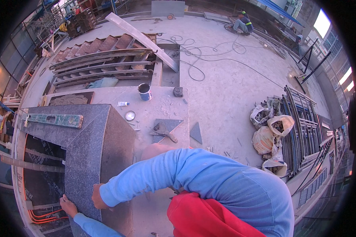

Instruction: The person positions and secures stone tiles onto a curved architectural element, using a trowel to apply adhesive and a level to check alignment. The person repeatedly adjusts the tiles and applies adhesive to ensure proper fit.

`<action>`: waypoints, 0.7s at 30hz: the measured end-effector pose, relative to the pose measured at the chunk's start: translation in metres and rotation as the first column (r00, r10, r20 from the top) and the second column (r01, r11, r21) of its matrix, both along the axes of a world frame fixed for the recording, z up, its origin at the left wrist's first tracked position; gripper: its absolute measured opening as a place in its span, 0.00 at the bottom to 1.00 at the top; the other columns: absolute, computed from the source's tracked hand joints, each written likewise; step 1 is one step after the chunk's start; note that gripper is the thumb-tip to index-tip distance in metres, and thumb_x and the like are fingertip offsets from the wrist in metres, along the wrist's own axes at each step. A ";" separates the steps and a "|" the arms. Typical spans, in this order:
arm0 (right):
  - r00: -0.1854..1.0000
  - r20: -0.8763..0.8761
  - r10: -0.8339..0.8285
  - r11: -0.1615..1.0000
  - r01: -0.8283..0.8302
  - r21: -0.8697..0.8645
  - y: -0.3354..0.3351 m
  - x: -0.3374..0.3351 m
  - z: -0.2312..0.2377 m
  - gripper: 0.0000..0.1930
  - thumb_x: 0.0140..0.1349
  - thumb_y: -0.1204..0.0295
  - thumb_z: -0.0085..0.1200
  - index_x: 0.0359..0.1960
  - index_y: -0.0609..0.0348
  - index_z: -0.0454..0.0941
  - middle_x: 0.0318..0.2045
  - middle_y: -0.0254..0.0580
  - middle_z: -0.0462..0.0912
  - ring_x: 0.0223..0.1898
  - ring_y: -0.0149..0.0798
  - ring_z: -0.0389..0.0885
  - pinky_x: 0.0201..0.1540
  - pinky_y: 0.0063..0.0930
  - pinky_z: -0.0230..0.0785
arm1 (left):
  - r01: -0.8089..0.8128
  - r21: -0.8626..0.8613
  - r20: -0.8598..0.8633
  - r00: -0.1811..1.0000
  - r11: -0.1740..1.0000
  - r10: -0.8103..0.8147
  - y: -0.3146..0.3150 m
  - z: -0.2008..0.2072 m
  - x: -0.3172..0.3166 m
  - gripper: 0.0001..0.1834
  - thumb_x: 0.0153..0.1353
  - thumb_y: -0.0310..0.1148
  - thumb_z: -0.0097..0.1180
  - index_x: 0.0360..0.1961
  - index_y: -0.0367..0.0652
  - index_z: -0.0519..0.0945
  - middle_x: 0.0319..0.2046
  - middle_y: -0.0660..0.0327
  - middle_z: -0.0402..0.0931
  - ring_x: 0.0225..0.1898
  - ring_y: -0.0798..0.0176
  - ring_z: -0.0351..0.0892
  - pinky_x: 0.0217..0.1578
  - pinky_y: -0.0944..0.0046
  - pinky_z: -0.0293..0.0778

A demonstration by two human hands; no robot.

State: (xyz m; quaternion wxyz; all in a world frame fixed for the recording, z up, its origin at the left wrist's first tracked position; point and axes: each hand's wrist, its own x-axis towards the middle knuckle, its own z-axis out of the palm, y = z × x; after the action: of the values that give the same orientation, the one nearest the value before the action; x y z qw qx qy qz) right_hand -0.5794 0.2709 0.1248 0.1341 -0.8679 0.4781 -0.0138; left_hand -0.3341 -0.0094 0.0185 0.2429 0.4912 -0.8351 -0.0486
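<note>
A speckled dark grey stone slab [83, 158] caps the edge of a box-like structure at the left, beside an open recess. My left hand [69, 206] is closed at the slab's inner edge, fingertips by the recess. On its opposite edge, my right hand [98, 196] is curled, with its fingers partly hidden. A green spirit level [54, 120] lies across the far part of the stone. To the right on the floor, an angle grinder [164, 131] rests on a triangular grey stone offcut [171, 124], and another triangular offcut [195, 133] lies beside it.
Beyond the structure stand an open can [144, 93], a tube [123, 104], a round lid [130, 115] and a tape measure [178, 91]. Orange conduits [47, 218] run inside the recess. Sacks [265, 138] and metal frames [304, 118] sit right. A person [242, 24] crouches far off near cables.
</note>
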 end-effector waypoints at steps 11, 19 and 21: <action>0.999 -0.023 0.038 0.996 -0.036 0.076 -0.007 -0.001 0.002 0.28 0.53 0.48 0.69 0.47 0.56 0.85 0.45 0.46 0.87 0.50 0.51 0.85 0.49 0.51 0.76 | -0.020 -0.035 -0.010 1.000 0.999 0.020 -0.001 -0.004 -0.001 0.22 0.74 0.41 0.48 0.32 0.29 0.73 0.31 0.34 0.73 0.34 0.31 0.70 0.37 0.42 0.64; 0.999 0.037 0.007 1.000 -0.007 -0.002 -0.002 -0.004 0.002 0.23 0.49 0.50 0.71 0.40 0.53 0.88 0.39 0.41 0.88 0.44 0.48 0.87 0.46 0.50 0.75 | -0.011 -0.060 -0.004 1.000 0.998 0.011 -0.001 -0.003 0.000 0.21 0.74 0.40 0.48 0.32 0.28 0.74 0.31 0.34 0.73 0.33 0.32 0.69 0.37 0.43 0.65; 1.000 0.001 0.012 0.999 -0.012 0.030 0.000 -0.004 0.003 0.26 0.51 0.49 0.69 0.45 0.55 0.87 0.44 0.44 0.87 0.49 0.50 0.85 0.50 0.49 0.76 | 0.007 -0.065 -0.002 1.000 0.998 -0.007 -0.001 -0.003 0.001 0.21 0.74 0.40 0.48 0.32 0.28 0.74 0.30 0.34 0.73 0.33 0.32 0.69 0.37 0.43 0.65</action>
State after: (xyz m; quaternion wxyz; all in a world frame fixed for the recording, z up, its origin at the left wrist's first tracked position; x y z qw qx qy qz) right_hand -0.5832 0.2705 0.1277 0.1475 -0.8686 0.4730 -0.0060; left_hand -0.3332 -0.0102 0.0154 0.2593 0.4799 -0.8378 -0.0228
